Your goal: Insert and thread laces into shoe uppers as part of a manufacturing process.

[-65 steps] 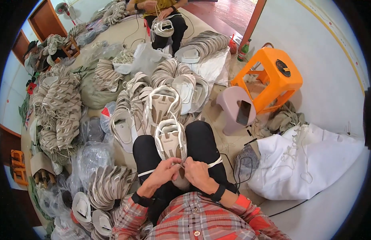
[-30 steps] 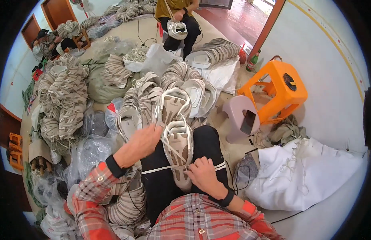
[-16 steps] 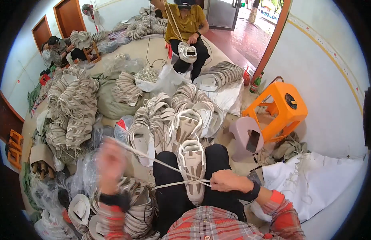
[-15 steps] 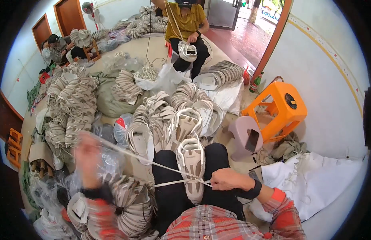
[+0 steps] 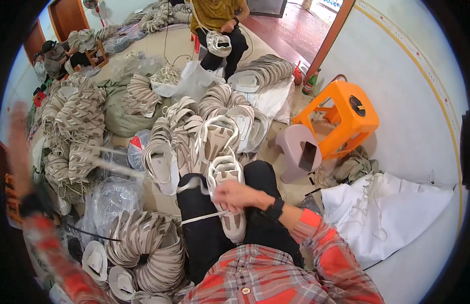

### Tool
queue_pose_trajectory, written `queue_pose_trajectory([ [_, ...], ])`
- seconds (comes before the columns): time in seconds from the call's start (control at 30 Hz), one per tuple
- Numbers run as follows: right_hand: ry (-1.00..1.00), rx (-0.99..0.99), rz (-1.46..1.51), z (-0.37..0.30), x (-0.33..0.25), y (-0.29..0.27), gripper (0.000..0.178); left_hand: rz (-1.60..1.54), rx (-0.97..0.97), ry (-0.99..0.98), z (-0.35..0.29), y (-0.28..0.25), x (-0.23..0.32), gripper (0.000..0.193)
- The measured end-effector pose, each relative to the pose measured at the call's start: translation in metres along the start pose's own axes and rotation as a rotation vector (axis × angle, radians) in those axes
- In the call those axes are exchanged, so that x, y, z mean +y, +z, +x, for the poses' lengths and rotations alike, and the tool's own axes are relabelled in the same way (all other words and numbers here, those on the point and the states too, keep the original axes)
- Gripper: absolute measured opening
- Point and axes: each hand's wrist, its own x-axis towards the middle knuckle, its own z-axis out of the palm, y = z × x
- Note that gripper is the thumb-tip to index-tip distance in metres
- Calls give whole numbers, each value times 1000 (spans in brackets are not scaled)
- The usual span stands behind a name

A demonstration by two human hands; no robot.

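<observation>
Right hand [image 5: 234, 196]: grip narrow, fingers curled over the middle of the beige shoe upper [image 5: 233, 223]; can't tell whether they pinch a lace. Upper sits on the lap [image 5: 194, 243] between the thighs, collar toward the knee edge, toe toward the waist edge. Left hand [image 5: 19, 147] is out far left, motion-blurred; grip state can't be told. Pale lace [image 5: 118, 167], also blurred, streaks across on that side, with a wavy bit next to the right hand. Main risk: a hard pull leftward could twist the upper or drag it off the lap's left edge if the right grip is loose. Slack could kink or knot, or snag on the light strip [image 5: 202, 218] over the left thigh. A wide swing might also catch the stacked uppers [image 5: 144, 238] on the floor by the lap's left edge.
</observation>
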Motion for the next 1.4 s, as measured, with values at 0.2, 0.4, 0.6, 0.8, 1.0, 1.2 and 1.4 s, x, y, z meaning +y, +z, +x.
queue_pose_trajectory([
  [0.2, -87, -29, 159, 32, -33, -1, 31, 110, -936, 703, -295, 238, -4, 16],
  [0.4, -56, 5, 197, 61, -20, 0, 31, 241, -917, 776, -332, 253, 10, 19],
  [0.6, -828, -11, -339, 52, -13, 44, 24, -419, -1447, -44, -279, 167, -12, 16],
  [0.8, -497, 24, 96, -9, -43, 39, 18, -376, -1270, -427, -244, 58, -72, 14],
  [1.0, -229, 358, 151, -44, 10, -36, 18, 84, -1042, -545, -280, -57, -185, 11],
  [1.2, -351, 227, 329, -61, 44, -46, 17, 741, -693, -263, -340, -129, -266, 15],
  [1.4, -279, -200, -307, -113, -5, -22, 10, 1348, -171, 75, -328, -60, -275, 13],
])
